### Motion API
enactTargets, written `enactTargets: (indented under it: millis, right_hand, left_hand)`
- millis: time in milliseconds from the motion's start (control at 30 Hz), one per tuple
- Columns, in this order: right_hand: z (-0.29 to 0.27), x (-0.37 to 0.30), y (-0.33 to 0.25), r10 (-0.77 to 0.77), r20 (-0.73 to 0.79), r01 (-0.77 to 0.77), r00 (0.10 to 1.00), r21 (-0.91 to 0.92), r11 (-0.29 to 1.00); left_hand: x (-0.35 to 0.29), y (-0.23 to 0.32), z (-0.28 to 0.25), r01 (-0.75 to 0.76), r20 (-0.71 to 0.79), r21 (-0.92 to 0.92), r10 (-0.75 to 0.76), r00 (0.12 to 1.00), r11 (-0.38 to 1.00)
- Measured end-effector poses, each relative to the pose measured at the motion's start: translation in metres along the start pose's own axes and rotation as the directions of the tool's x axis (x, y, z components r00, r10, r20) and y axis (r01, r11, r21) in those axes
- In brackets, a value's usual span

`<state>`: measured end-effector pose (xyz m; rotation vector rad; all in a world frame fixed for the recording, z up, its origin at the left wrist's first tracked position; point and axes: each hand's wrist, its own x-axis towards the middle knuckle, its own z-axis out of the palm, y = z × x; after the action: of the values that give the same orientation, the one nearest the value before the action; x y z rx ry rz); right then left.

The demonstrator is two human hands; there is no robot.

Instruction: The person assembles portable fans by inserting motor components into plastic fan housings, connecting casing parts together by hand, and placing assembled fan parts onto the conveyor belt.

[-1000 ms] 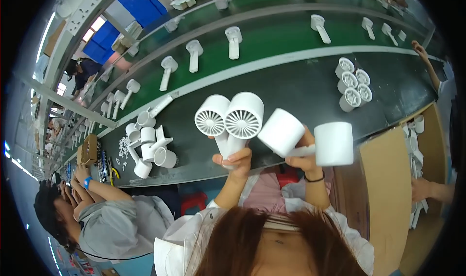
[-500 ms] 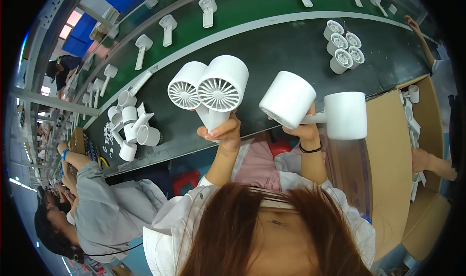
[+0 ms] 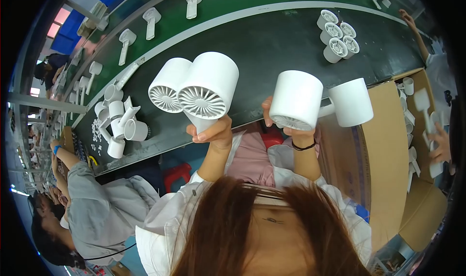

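My left hand [image 3: 213, 132] is closed around the handles of two white handheld fan housings. The larger-looking housing [image 3: 209, 82] and the one beside it [image 3: 170, 81] touch, with slatted grilles facing down toward me. In my right hand [image 3: 296, 132] are two more such housings. One cylinder [image 3: 297, 97] stands nearly upright above the fingers, a sliver of its grille showing underneath. The other housing [image 3: 352, 102] sticks out to the right on its short visible handle, its grille out of sight. Most of the right-hand grip is hidden behind the nearer cylinder.
Several round white fan parts [image 3: 335, 36] cluster on the dark table [image 3: 272, 43]. White housings [image 3: 116, 118] are piled at left beside small white pieces. A green conveyor [image 3: 170, 19] carries more behind. An open cardboard box [image 3: 383, 145] stands right. Co-workers sit on both sides.
The left-hand housings have moved slightly left. My right hand has turned its housings, so the nearer cylinder is more upright. At right, a co-worker's hand now lifts a white part beside the box.
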<state>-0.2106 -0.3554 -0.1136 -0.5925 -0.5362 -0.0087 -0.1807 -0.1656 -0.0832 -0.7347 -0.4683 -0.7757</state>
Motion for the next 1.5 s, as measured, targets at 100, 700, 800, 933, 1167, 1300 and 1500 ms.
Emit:
enactTargets:
  millis: [100,700,800,933,1167,1300,1500]
  right_hand:
    - [0.017,0.011,-0.003,-0.021,0.046,0.017,0.999,0.078,0.997]
    - [0.026,0.001,-0.024,0.085,-0.149,-0.143,0.985,-0.434,0.889]
    - [0.026,0.001,-0.034,0.181,-0.223,-0.266,0.958,-0.444,0.856]
    - [0.000,-0.013,-0.020,0.111,-0.291,-0.297,0.950,-0.744,0.599]
    - [0.041,0.012,-0.060,0.228,-0.262,-0.341,0.938,-0.815,0.468]
    - [0.025,0.001,-0.045,0.095,-0.254,-0.237,0.962,-0.617,0.750]
    - [0.017,0.018,-0.032,-0.278,-0.101,-0.024,0.955,-0.963,0.270]
  left_hand:
    - [-0.003,0.001,0.001,0.005,0.036,-0.018,-0.004,0.999,1.000]
    - [-0.008,0.003,-0.002,0.026,0.049,-0.010,-0.026,0.998,1.000]
    - [-0.003,-0.001,0.000,-0.039,0.057,0.012,0.039,0.998,0.999]
    - [-0.007,0.007,-0.005,0.021,0.078,-0.030,-0.019,0.997,0.999]
    - [-0.008,0.006,-0.006,0.027,0.072,-0.024,-0.025,0.997,0.999]
    - [-0.008,0.009,-0.006,0.036,0.072,-0.033,-0.034,0.997,0.999]
    - [-0.005,0.002,0.002,-0.062,-0.004,0.083,0.062,0.998,0.995]
